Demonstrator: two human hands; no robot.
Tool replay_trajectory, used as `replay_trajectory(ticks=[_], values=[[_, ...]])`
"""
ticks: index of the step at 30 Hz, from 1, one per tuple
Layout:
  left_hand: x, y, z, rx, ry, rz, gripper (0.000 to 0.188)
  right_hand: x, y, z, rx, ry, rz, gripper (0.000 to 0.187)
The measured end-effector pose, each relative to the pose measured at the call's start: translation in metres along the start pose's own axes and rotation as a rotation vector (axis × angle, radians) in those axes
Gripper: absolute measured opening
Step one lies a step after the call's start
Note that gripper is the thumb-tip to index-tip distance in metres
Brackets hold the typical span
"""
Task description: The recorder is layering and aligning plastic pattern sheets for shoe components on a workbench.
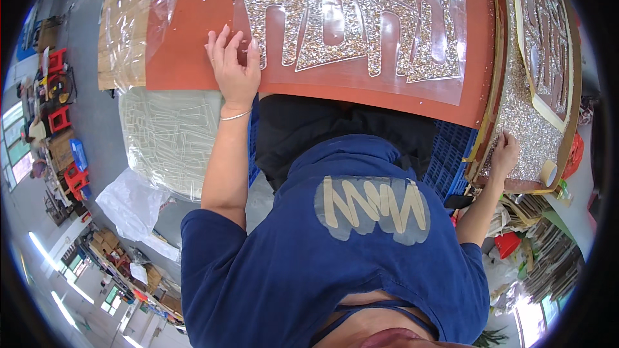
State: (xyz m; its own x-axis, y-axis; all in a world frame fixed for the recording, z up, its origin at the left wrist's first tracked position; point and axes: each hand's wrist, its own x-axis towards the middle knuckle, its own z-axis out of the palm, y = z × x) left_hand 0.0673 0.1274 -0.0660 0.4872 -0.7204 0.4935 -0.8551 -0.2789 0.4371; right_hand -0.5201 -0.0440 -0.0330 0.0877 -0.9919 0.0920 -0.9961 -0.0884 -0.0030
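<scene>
My left hand is open, its fingers apart, over the red-orange mat beside the lower left of a clear plastic sheet. On that sheet lie several flat shapes covered in glittering stones, with long rounded gaps between them. At the right, my right hand rests on a layer of loose glittering stones in a wooden-edged tray. Its fingers are curled down against the stones, and what they hold, if anything, is hidden.
A cut-out stencil sheet with a pale border lies across the tray's far part. A tape roll sits at its near corner. Blue plastic crates stand under the table. Left of me is a wrapped stack of patterned sheets. Red stools stand farther left.
</scene>
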Motion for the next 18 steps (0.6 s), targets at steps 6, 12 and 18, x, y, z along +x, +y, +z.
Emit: replay_trajectory(ticks=[6, 12, 18], values=[[-0.006, -0.006, 0.001, 0.043, 0.036, 0.008, 0.025, 0.015, -0.008, -0.012, -0.084, 0.209, -0.164, 0.014], [-0.002, 0.000, 0.001, 0.074, 0.031, 0.017, 0.020, 0.037, -0.121, -0.033, 0.384, 0.291, -0.358, 0.012], [-0.004, -0.001, 0.002, 0.077, 0.116, 0.008, 0.017, 0.014, -0.319, -0.013, 0.895, -0.037, -0.956, 0.019]])
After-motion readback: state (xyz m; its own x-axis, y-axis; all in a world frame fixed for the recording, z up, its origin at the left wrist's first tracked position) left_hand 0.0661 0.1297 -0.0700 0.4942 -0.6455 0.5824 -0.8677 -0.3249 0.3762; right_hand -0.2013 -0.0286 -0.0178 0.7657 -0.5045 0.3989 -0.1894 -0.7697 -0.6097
